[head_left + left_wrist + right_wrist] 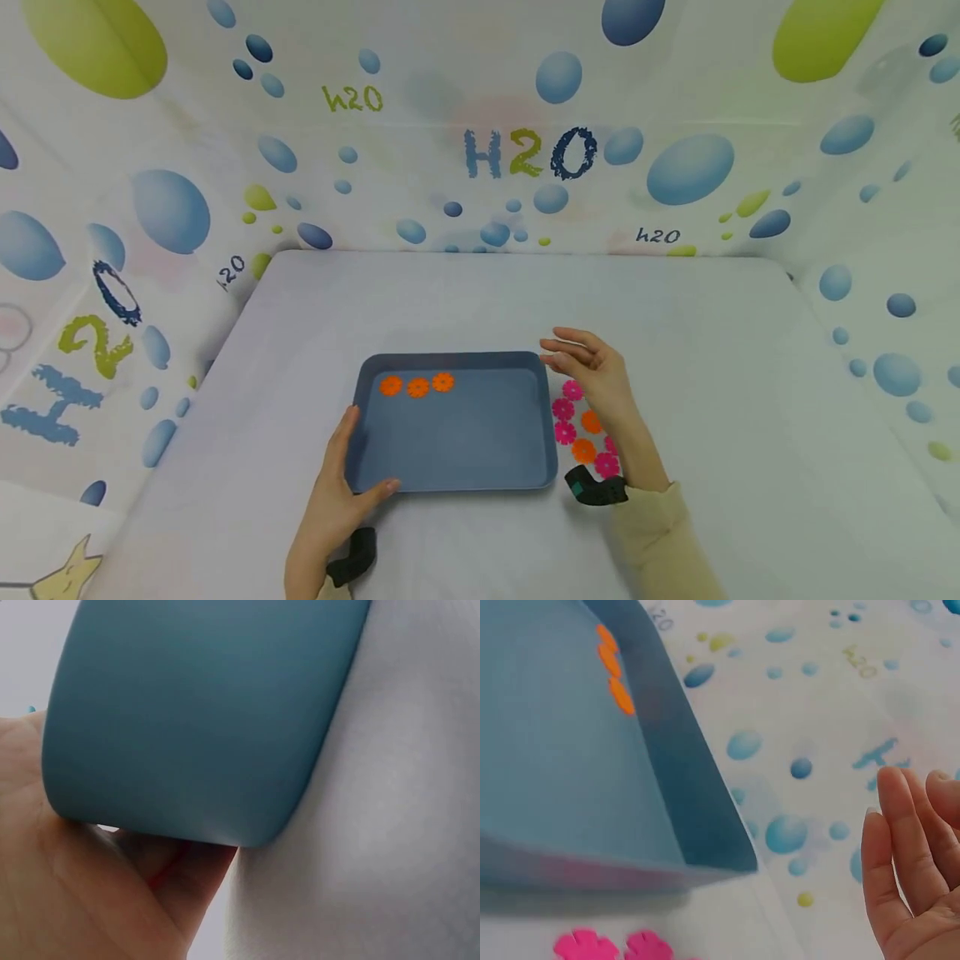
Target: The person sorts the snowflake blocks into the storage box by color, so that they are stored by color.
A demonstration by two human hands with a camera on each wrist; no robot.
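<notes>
A blue-grey rectangular tray (480, 433) lies on the white table, its side wall filling much of the left wrist view. My left hand (339, 483) holds its near left corner, fingers along the left side and thumb at the near rim. Inside, three orange flower-shaped pieces (417, 387) form a row near the far left. My right hand (596, 367) is raised by the far right corner, fingers loosely bent. Nothing shows between the fingers (904, 840) in the right wrist view. Below it lie pink flower-shaped pieces (563, 409) and orange ones (583, 451), partly covered by the hand and wrist.
The loose pieces lie close along the tray's right side on the white tabletop (465, 300). Behind and at both sides hangs a white sheet (420, 167) printed with blue and green drops and H2O lettering. Each wrist carries a black camera mount (596, 487).
</notes>
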